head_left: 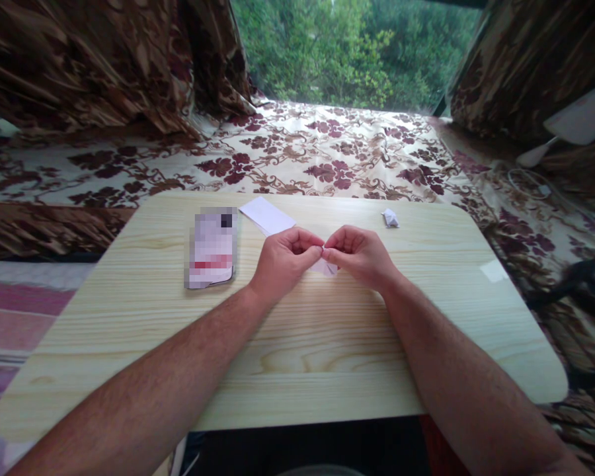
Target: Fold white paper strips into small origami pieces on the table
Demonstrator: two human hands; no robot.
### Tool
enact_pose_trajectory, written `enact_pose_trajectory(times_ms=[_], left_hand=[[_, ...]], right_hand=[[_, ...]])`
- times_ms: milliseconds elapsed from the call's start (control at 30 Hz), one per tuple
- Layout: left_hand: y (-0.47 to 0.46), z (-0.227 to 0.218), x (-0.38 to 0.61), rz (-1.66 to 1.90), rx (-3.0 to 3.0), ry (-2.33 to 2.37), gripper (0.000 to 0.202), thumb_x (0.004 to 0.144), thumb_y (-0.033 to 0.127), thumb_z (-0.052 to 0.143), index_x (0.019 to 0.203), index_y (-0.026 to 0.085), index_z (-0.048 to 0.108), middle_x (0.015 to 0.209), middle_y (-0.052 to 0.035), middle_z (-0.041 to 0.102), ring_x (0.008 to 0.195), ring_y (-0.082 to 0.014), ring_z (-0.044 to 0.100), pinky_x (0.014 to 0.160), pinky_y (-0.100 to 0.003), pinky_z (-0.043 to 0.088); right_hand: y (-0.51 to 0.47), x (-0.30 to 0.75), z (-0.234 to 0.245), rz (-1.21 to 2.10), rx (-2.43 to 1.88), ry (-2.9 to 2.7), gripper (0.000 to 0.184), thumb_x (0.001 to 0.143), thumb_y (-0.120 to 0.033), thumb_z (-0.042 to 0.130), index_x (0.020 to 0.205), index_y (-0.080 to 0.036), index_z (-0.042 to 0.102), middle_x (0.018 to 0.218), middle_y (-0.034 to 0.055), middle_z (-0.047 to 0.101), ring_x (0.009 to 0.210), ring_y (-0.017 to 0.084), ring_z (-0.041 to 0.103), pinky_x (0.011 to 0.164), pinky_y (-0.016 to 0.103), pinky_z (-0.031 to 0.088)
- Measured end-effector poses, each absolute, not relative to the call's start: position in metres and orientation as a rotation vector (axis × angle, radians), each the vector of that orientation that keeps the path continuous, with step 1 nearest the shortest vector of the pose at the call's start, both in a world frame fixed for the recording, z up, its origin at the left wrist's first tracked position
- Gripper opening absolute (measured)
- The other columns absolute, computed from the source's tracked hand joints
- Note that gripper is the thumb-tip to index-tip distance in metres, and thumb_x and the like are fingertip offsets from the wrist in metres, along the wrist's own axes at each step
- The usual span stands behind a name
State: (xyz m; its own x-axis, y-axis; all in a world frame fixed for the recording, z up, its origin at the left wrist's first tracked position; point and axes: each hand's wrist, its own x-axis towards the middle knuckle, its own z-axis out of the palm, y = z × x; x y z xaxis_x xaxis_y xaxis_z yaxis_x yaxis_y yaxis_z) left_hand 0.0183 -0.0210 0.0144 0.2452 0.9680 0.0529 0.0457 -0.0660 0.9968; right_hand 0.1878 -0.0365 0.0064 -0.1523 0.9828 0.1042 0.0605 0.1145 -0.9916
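Observation:
Over the middle of the wooden table (297, 337), both my hands meet at their fingertips around a small piece of white folded paper (323, 267). My left hand (288, 254) pinches it from the left with thumb and forefinger. From the right, my right hand (357, 254) pinches it the same way. Part of the paper shows below the fingers, with a crease in it; the rest is covered. Just beyond my left hand lies a flat white sheet of paper (266, 215). A small folded paper shape (390, 218) rests at the far right.
A phone-like object (211, 250), pixelated, lies left of my hands. Behind the table stretches a floral-covered ledge (327, 155) under a window, with patterned curtains (104, 66) on both sides. A white lamp (582, 116) stands at the right. A pale patch (494, 270) shows near the table's right edge.

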Motion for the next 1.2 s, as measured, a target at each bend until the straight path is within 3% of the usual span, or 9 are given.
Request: enact_pose_trajectory(times_ms=[233,467,600,800,1033,1200], left_hand=[[-0.021,0.014,0.017,1.038,1.438,0.997,0.018,0.073,0.023,0.07,0.088,0.014,0.074,0.072,-0.0029,0.071,0.061,-0.0118,0.06,0.056,-0.022,0.046],[-0.021,0.017,0.018,1.022,1.4,0.957,0.031,0.073,0.018,0.067,0.103,0.015,0.063,0.065,0.001,0.066,0.053,-0.0095,0.056,0.05,-0.019,0.041],[-0.021,0.015,0.017,0.976,1.385,0.937,0.037,0.073,0.018,0.067,0.108,0.016,0.058,0.065,0.0017,0.065,0.051,-0.009,0.055,0.048,-0.018,0.038],[-0.02,0.015,0.016,0.906,1.418,0.916,0.036,0.075,0.019,0.065,0.111,0.015,0.06,0.061,0.0037,0.06,0.043,-0.0043,0.041,0.044,-0.017,0.03],[-0.017,0.015,0.014,0.926,1.353,0.831,0.046,0.07,0.017,0.068,0.115,0.015,0.058,0.076,-0.0005,0.066,0.059,-0.0095,0.057,0.054,-0.02,0.042],[-0.018,0.016,0.016,0.933,1.361,0.946,0.049,0.069,0.018,0.069,0.117,0.015,0.059,0.071,0.0002,0.066,0.055,-0.0088,0.056,0.053,-0.019,0.041]], right_hand=[[-0.037,0.187,0.008,1.168,-1.094,-1.407,0.032,0.07,-0.041,0.08,0.076,-0.018,0.058,0.064,-0.0018,0.06,0.055,0.01,0.052,0.05,0.023,0.041],[-0.039,0.192,0.01,1.069,-1.003,-1.497,0.025,0.075,-0.025,0.075,0.097,-0.021,0.064,0.084,-0.0002,0.059,0.072,0.012,0.055,0.058,0.022,0.045],[-0.04,0.196,0.014,1.026,-0.994,-1.664,0.012,0.08,-0.021,0.069,0.092,-0.022,0.071,0.094,0.0035,0.058,0.078,0.013,0.056,0.059,0.023,0.046],[-0.039,0.2,0.014,0.996,-1.022,-1.764,0.008,0.08,-0.018,0.066,0.086,-0.02,0.07,0.094,0.0037,0.06,0.079,0.014,0.057,0.061,0.024,0.048],[-0.038,0.201,0.01,0.895,-1.106,-1.836,0.007,0.08,-0.015,0.063,0.086,-0.019,0.063,0.086,0.0018,0.061,0.075,0.013,0.058,0.062,0.024,0.048],[-0.039,0.199,0.013,0.806,-1.101,-1.888,0.009,0.079,-0.011,0.063,0.084,-0.018,0.064,0.09,0.0023,0.061,0.073,0.012,0.059,0.061,0.024,0.049]])
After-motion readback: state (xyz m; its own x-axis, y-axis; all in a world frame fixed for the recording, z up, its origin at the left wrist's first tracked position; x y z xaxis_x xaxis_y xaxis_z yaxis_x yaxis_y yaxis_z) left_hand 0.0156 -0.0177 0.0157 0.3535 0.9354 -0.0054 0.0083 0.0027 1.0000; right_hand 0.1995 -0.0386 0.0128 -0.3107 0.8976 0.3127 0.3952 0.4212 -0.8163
